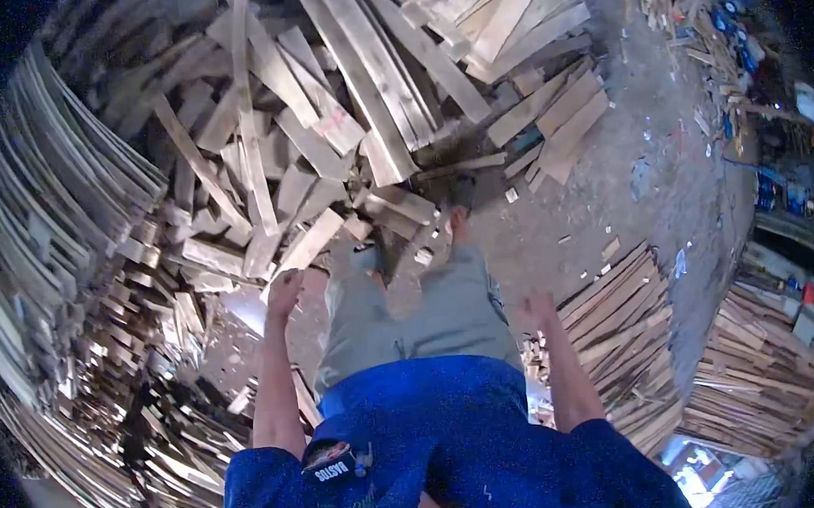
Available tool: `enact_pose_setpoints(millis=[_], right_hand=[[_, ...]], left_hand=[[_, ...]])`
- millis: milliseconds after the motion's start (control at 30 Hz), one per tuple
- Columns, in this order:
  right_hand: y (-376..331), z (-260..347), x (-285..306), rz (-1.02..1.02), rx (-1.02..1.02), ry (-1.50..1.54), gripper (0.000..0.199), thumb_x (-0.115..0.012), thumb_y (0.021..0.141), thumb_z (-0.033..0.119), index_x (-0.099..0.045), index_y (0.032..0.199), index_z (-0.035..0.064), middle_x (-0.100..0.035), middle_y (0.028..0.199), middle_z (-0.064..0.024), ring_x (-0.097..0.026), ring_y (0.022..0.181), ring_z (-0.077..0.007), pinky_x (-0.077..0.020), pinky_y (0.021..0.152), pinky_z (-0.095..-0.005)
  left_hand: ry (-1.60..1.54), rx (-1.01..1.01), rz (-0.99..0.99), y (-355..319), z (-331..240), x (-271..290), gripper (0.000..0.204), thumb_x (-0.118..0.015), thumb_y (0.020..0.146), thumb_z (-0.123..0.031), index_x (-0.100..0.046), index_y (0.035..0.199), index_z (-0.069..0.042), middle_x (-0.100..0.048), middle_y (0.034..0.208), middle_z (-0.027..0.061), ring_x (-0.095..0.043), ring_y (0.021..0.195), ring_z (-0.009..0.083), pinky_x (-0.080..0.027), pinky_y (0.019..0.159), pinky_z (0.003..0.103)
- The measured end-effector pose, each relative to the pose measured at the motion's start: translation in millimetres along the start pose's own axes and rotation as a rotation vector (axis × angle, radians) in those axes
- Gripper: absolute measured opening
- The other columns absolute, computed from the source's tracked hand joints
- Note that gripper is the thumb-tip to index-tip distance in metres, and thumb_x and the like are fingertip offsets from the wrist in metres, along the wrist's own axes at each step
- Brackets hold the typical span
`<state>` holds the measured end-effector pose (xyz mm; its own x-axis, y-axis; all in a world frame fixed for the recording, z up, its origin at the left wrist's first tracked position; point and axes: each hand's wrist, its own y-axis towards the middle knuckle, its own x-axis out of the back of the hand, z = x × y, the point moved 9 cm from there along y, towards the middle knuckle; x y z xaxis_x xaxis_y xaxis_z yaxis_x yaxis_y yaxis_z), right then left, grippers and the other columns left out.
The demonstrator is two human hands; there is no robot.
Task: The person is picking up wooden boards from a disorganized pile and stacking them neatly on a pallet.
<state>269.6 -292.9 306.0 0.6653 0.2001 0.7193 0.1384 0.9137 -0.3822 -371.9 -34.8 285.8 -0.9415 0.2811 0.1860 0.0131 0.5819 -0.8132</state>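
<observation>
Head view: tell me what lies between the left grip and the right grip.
Between the left grip and the right grip are the person's grey trousers, with some floor showing beside the left leg, in the head view.

Light: dim, uneven | glare: washed-out patch [701, 469], lower right | upper-centre planks [385, 76]: pale, better lit | lower-left wood stack [171, 450]: dark shadow gaps | right hand [535, 309]: blurred | fisheye: left-side boards [56, 222] bowed | rim: black, noisy grain
</observation>
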Motion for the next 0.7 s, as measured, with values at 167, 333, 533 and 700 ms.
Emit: enact_pose_setpoints(millis=[167,333,533,700], right_hand=[[243,81,-50,0.398,-0.300,-0.188,0.049,-0.060,0.086,0.045,-0.062,0.115,0.0061,-0.061,0.113,-0.0188,-0.058,0.106,-0.0289,-0.0462,0.090,-0.0395],[441,51,-68,0.435,0.002,-0.089,0.071,-0.068,0.077,0.053,-0.057,0.120,-0.0025,-0.066,0.104,-0.0209,-0.062,0.097,-0.0312,-0.0477,0.086,-0.0384],[579,105,-194,0.380,-0.136,-0.129,0.111,-0.066,0.070,0.068,-0.026,0.144,-0.0049,-0.032,0.144,-0.0305,-0.036,0.133,-0.0376,-0.0292,0.111,-0.0410],[644,81,-208,0.304,-0.027,-0.139,0.123,-0.067,0.065,0.072,-0.016,0.145,-0.0065,-0.033,0.141,-0.0326,-0.037,0.132,-0.0412,-0.0317,0.110,-0.0470]], left_hand=[[-0.100,0.364,-0.170,12,160,14,0.050,-0.064,0.087,-0.042,-0.056,0.120,-0.005,-0.062,0.100,0.0053,-0.062,0.076,0.0143,-0.043,0.051,0.025],[-0.002,0.319,0.001,121,154,-150,0.053,-0.058,0.089,-0.044,-0.053,0.125,-0.006,-0.062,0.102,0.0058,-0.061,0.082,0.0180,-0.047,0.065,0.030],[0.182,-0.112,-0.158,286,110,-186,0.038,-0.051,0.095,-0.018,-0.048,0.131,-0.007,-0.061,0.108,0.0155,-0.059,0.102,0.0285,-0.046,0.092,0.040],[-0.010,-0.118,-0.402,385,-11,-323,0.055,-0.071,0.077,-0.047,-0.062,0.098,0.003,-0.067,0.088,0.0207,-0.066,0.082,0.0314,-0.050,0.075,0.041]])
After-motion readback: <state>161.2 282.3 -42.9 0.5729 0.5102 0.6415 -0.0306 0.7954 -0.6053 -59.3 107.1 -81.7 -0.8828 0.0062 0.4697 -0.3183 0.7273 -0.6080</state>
